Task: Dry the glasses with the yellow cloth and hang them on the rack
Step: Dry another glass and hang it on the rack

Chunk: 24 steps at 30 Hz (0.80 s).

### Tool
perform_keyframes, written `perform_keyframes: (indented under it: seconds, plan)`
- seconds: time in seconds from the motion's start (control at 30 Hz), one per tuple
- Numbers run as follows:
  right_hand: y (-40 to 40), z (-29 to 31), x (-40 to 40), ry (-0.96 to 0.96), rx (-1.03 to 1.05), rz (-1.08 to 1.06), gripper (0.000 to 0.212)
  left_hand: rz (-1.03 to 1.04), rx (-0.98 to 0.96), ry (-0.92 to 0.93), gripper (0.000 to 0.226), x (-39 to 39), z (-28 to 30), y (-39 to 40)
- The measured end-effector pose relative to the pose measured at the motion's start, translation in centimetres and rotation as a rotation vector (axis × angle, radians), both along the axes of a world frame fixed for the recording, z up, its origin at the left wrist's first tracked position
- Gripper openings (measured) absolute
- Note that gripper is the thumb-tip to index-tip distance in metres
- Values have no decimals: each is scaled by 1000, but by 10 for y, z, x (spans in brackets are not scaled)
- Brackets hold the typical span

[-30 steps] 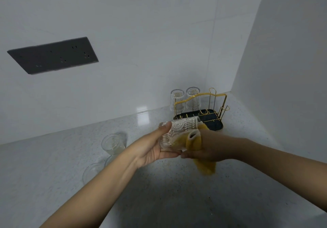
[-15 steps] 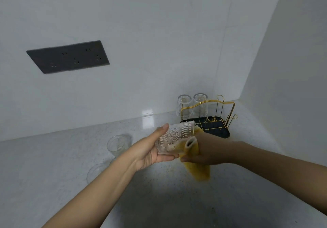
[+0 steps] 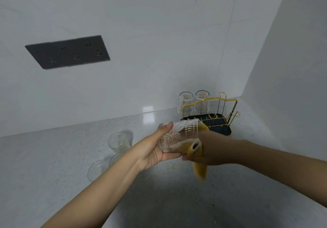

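My left hand grips a clear embossed glass lying on its side above the counter, its mouth turned right. My right hand holds the yellow cloth pushed into that mouth, with a tail of cloth hanging below. Behind them stands the gold wire rack on its dark tray, with two ribbed glasses upside down on its back pegs. Left of my forearm, an upright glass stands on the counter and two more glasses sit lower, partly hidden by my arm.
The speckled white counter runs into a corner where two white walls meet behind the rack. A dark socket panel is set in the back wall at upper left.
The glass and both hands stay together; the glass has turned slightly in my left hand as the cloth works in its mouth. The view has shifted a little to the left.
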State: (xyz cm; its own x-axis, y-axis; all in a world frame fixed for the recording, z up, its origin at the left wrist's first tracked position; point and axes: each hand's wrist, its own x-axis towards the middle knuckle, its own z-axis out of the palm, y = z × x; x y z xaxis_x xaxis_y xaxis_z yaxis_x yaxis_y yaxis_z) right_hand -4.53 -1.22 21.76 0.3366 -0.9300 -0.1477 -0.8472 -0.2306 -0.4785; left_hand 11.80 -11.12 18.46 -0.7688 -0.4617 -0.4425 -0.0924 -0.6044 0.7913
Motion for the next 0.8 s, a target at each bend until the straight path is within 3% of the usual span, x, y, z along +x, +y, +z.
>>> perform_keyframes:
  seconds: [0.07, 0.13, 0.27, 0.33, 0.4, 0.5, 0.57, 0.63, 0.7, 0.8]
  plan:
    - [-2, -7, -3, 17, -104, 0, 33, -9, 38, -23, 73, -1, -2, -2]
    - [-4, -5, -7, -85, -93, -93, 28, -30, 27, 54, 93, -1, -4, -3]
    - [-3, 4, -3, -534, 140, -279, 20, 15, -17, 220, 97, 0, -13, -6]
    - [-3, 7, -3, -447, 216, -210, 27, 31, -30, 211, 87, 0, -16, -6]
    - [2, 7, -1, -223, 215, -56, 35, -13, -9, 164, 83, 0, -15, -5]
    - [5, 5, -3, 226, 19, 57, 43, -79, 96, 62, 83, 2, -14, -4]
    - [6, 0, -4, 396, -52, 65, 35, -131, 107, 6, 89, 1, -12, -5]
    - [7, -1, -4, 467, -183, 113, 24, -169, 113, -24, 98, 0, -8, -5]
    - [7, -6, -6, 483, -421, 163, 38, -187, 106, -32, 102, -1, -6, -6]
    - [6, -16, -2, 383, -432, 122, 45, -169, 71, -24, 97, -2, -4, -9]
